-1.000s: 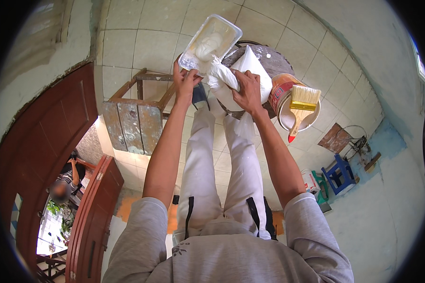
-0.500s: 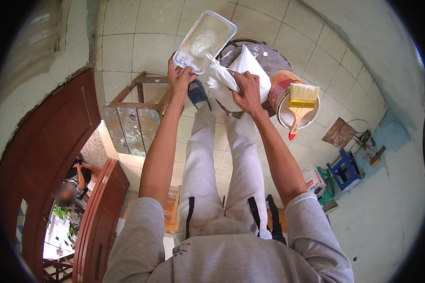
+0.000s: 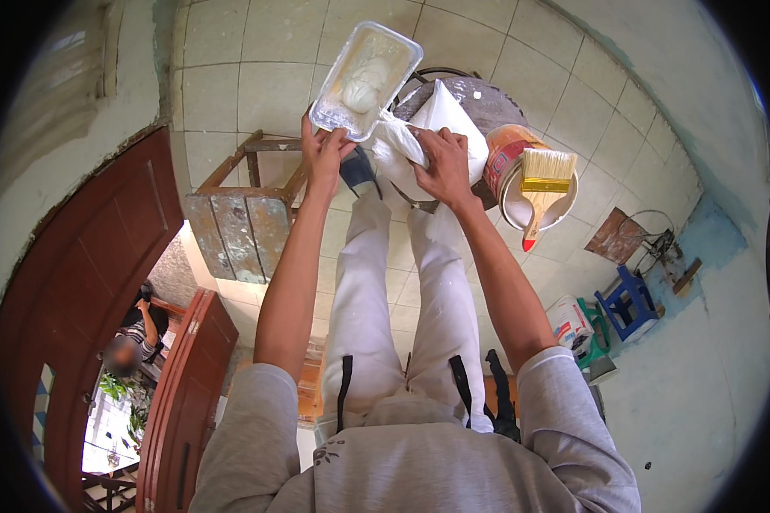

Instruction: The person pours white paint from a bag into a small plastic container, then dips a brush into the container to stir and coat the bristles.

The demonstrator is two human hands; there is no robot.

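Note:
My left hand (image 3: 324, 154) is closed on the near edge of a shallow rectangular plastic tub (image 3: 388, 43), which tilts up in front of me. A mound of white paste (image 3: 365, 85) lies in the tub. My right hand (image 3: 445, 164) grips the gathered neck of a white plastic bag (image 3: 441, 115). The bag's crumpled mouth meets the tub's right rim, and its full body rests on a round, paint-spotted stool (image 3: 496, 104). What the bag holds is hidden.
Right of the stool, a paint bucket (image 3: 509, 158) carries a wide brush (image 3: 546, 184) across its top. A worn wooden stool (image 3: 239, 235) stands at left. By the right wall are a blue plastic stool (image 3: 628, 303) and a container (image 3: 569, 321). A person (image 3: 137, 338) sits beyond the door (image 3: 184, 402).
The tub has shifted slightly left and down with my left hand. The paste in it looks rounder and lower. My right hand keeps hold of the bag's neck, nearly in place.

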